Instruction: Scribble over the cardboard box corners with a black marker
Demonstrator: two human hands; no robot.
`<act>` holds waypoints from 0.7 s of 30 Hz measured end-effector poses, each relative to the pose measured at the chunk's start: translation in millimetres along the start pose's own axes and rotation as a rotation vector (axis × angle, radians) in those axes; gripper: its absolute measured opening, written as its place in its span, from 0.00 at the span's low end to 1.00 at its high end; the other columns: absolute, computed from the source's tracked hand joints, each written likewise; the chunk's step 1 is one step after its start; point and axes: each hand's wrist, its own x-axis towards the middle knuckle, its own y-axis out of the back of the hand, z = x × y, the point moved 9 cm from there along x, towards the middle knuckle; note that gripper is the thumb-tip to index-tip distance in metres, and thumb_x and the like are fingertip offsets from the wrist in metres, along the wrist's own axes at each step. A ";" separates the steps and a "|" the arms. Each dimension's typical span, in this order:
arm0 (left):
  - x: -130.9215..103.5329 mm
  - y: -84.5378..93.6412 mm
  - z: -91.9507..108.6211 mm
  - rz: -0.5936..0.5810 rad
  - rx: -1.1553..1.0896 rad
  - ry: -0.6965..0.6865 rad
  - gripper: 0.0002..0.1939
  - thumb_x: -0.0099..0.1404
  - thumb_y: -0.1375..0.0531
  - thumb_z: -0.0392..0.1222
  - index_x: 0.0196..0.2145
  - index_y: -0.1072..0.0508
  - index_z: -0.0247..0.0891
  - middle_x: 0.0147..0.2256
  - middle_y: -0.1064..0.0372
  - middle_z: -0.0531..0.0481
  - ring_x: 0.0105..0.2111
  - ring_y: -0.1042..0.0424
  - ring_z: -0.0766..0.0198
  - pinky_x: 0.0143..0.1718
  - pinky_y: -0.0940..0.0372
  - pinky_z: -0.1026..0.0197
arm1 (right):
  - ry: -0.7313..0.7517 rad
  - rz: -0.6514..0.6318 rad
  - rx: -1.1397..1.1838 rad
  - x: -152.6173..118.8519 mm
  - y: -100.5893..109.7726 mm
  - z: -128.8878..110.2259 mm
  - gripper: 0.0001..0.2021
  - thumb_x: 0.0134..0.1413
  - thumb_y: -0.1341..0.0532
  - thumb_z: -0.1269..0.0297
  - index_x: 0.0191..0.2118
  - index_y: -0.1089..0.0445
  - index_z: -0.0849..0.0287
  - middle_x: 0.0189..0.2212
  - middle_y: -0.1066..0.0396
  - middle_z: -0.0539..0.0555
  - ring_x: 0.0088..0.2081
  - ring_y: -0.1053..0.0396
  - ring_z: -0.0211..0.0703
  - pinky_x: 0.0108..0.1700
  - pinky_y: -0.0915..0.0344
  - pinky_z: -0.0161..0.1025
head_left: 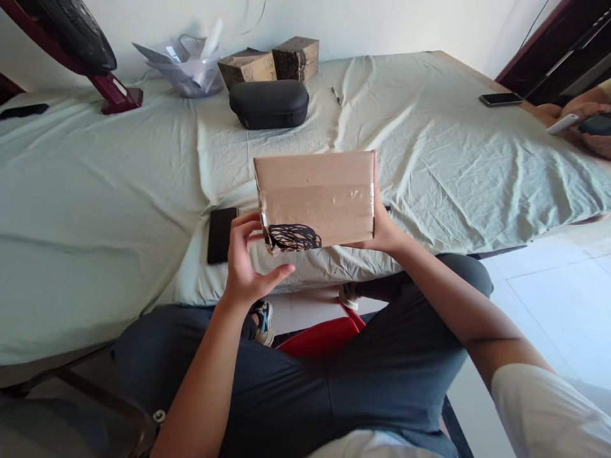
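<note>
A taped brown cardboard box is held up over the near edge of the cloth-covered surface, with black scribble on its lower left corner. My right hand grips it along the right side, fingers partly hidden behind and under it. At the box's left edge, my left hand has its fingers apart and its thumb stretched away from the cardboard. Its fingertips come up against or just behind that edge; contact is unclear. Beside the left hand lies a dark phone on the cloth.
A black hard case lies beyond the box, before two cardboard boxes and a clear plastic basket. A pen and another phone rest on the pale cloth. At right, another person's hands hold a light-coloured device.
</note>
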 end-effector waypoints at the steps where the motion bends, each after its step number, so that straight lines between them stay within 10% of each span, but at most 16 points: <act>1: -0.3 -0.9 -3.5 -0.008 -0.042 0.042 0.37 0.63 0.24 0.65 0.62 0.29 0.48 0.65 0.34 0.39 0.66 0.29 0.43 0.61 0.25 0.46 | 0.028 0.005 -0.016 1.5 0.6 -0.8 0.78 0.37 0.25 0.17 0.86 0.56 0.50 0.80 0.45 0.69 0.83 0.51 0.78 0.83 0.46 0.73; 10: 0.7 3.7 -21.1 0.072 -0.116 0.211 0.27 0.61 0.28 0.63 0.49 0.28 0.47 0.53 0.34 0.44 0.51 0.29 0.49 0.56 0.26 0.48 | 0.076 0.021 -0.070 -3.4 -19.7 -0.3 0.80 0.43 0.22 0.25 0.87 0.72 0.42 0.83 0.53 0.67 0.83 0.55 0.83 0.80 0.49 0.86; 21: -8.8 0.9 -53.5 0.120 -0.272 0.350 0.34 0.52 0.26 0.56 0.55 0.25 0.48 0.50 0.26 0.46 0.56 0.27 0.45 0.64 0.29 0.45 | 0.148 0.016 -0.197 -7.0 -10.8 -31.5 0.70 0.47 0.21 0.30 0.87 0.59 0.42 0.82 0.50 0.66 0.83 0.54 0.84 0.80 0.46 0.85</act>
